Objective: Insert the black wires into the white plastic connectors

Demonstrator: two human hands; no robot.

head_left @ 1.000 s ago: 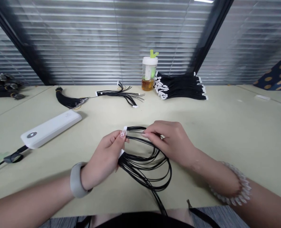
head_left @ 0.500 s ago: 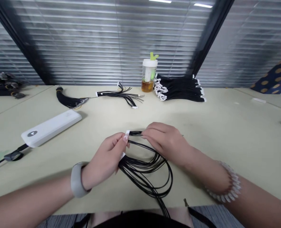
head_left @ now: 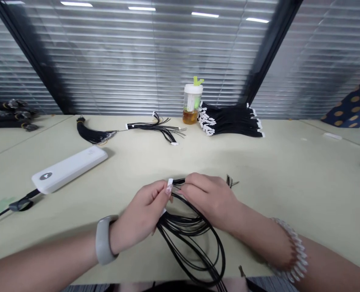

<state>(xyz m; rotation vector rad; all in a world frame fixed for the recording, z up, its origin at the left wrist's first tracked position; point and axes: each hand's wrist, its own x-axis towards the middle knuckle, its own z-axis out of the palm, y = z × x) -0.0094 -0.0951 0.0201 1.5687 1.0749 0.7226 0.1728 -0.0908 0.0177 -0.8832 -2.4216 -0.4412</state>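
Observation:
My left hand [head_left: 148, 209] is closed, pinching a white connector [head_left: 170, 183] between thumb and fingers. A second white connector [head_left: 163, 212] pokes out below the thumb, with black wires [head_left: 187, 227] looping from it toward the table's near edge. My right hand [head_left: 208, 198] is closed around black wires that run from the upper connector. Loose wire ends [head_left: 231, 181] stick out beyond its far side. Which single wire the right fingertips pinch is partly hidden.
Behind my hands lie a loose wire harness [head_left: 152, 127], a black wire bundle [head_left: 93, 132] and a stack of wires with white connectors [head_left: 231, 119]. A bottle of amber liquid [head_left: 192, 105] stands between. A white power bank [head_left: 70, 168] with a cable lies left.
Everything appears slightly lower as the view tilts up. My right hand has shifted its fingers on the wires, and loose ends now show beyond it. The wire loop hangs lower.

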